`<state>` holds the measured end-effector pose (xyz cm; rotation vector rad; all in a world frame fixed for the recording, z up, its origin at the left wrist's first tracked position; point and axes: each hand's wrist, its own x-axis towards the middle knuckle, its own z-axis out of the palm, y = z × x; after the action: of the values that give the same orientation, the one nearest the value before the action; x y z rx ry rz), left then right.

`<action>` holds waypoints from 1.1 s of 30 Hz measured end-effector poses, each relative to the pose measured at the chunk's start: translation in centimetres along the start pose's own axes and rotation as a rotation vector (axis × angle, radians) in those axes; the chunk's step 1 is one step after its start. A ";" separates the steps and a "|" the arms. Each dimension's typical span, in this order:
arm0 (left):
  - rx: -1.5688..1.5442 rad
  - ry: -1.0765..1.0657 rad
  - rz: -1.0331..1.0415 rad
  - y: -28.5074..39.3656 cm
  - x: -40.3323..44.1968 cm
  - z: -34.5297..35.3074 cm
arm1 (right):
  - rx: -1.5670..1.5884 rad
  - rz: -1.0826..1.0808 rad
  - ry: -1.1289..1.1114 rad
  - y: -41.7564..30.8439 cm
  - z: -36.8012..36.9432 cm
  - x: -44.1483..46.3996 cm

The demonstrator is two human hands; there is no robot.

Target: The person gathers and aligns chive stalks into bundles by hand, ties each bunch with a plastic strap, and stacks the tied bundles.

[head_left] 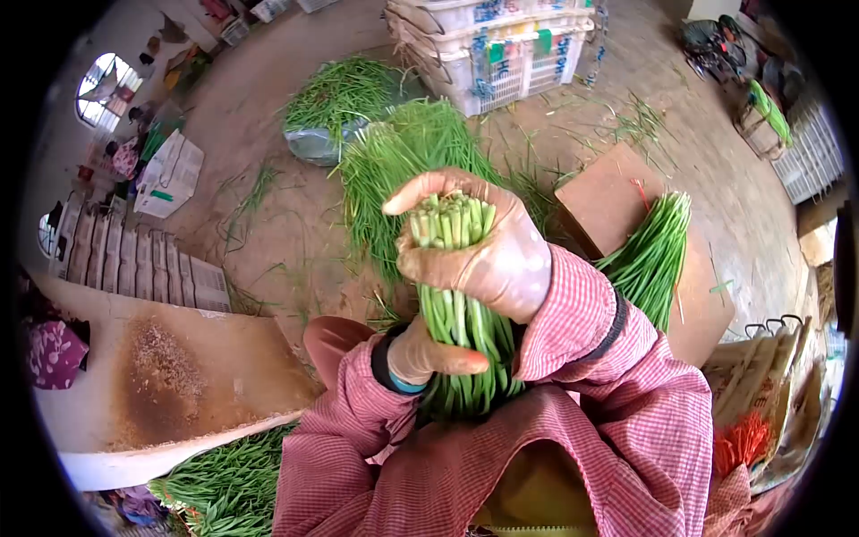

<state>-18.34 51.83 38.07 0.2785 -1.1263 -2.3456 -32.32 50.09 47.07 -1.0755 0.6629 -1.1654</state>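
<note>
A thick bunch of long green stalks, like garlic chives (456, 313), stands upright in front of my chest with its pale cut ends on top. My right hand (508, 259), in a thin translucent glove, is curled around the bunch just below those ends. Lower down, my left hand (419, 354) wraps the same bunch from the left side, its thumb across the front. The bunch's lower end rests against my lap. Behind my right hand, a heap of loose green stalks (403, 148) covers the floor.
A tied bunch (658, 255) lies on a brown board (702, 309) to the right. Stacked white crates (523, 67) stand ahead. More stalks fill a plastic-lined container (331, 98). A stained tabletop (215, 358) is at the left, with greens (228, 483) below. Red ties (743, 443) hang at lower right.
</note>
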 end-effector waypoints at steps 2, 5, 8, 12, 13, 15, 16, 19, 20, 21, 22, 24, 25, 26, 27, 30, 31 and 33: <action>-0.213 0.175 -0.075 -0.9 -0.4 -0.3 | 0.099 0.168 0.049 3.0 -1.4 1.8; -0.608 0.312 -0.059 -3.1 -0.8 -1.0 | -0.207 0.247 0.154 7.4 -2.9 3.0; -0.578 0.268 0.049 -4.5 -1.8 -3.9 | -0.201 0.152 0.052 8.5 -3.5 0.7; -0.574 0.398 0.205 -1.5 -1.9 -3.7 | -0.595 -0.048 -0.060 12.0 -2.9 -5.4; -0.635 0.386 0.293 -1.0 -1.7 -3.5 | -0.421 -0.006 -0.025 12.7 -1.6 -5.7; -0.550 0.491 0.445 -1.8 -0.8 -4.3 | -0.259 0.080 0.020 13.5 -0.5 -4.6; -0.474 0.525 0.520 -1.6 -0.6 -4.5 | -0.273 0.116 0.028 13.7 -0.7 -3.5; -0.425 0.471 0.631 0.7 -1.2 -4.1 | -0.406 0.255 -0.087 10.9 -0.2 -0.1; -0.375 0.459 0.690 1.2 -1.7 -4.2 | -0.444 0.218 -0.132 10.1 0.8 1.2; -0.333 0.448 0.724 1.3 -2.2 -4.6 | -0.480 0.178 -0.175 9.3 1.9 2.6; -0.252 0.506 0.786 1.6 -2.9 -4.6 | -0.799 0.040 -0.257 8.8 2.5 4.2; -0.225 0.686 0.894 1.6 -4.8 -5.4 | -1.293 0.057 -0.369 6.4 7.7 7.8; -0.288 0.735 0.990 2.6 -6.2 -6.0 | -1.387 -0.029 -0.476 6.6 10.2 9.5; -0.391 0.731 1.007 4.1 -8.6 -7.0 | -1.473 -0.122 -0.585 6.6 13.6 11.0; -0.481 0.675 1.082 5.8 -11.4 -7.9 | -1.672 -0.042 -0.690 6.2 18.2 12.2; -0.496 0.513 1.427 9.8 -21.7 -11.6 | -1.570 -0.196 -0.936 9.8 28.7 15.8; -0.482 0.510 1.519 10.3 -25.6 -13.7 | -1.470 -0.216 -0.980 11.9 31.7 16.7; -0.478 0.473 1.599 10.1 -30.0 -15.1 | -1.417 -0.212 -0.959 16.6 35.8 16.9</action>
<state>16.56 52.52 35.19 -0.2087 -0.2192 -0.9230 10.37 45.88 47.22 -2.6774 0.5313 -0.0351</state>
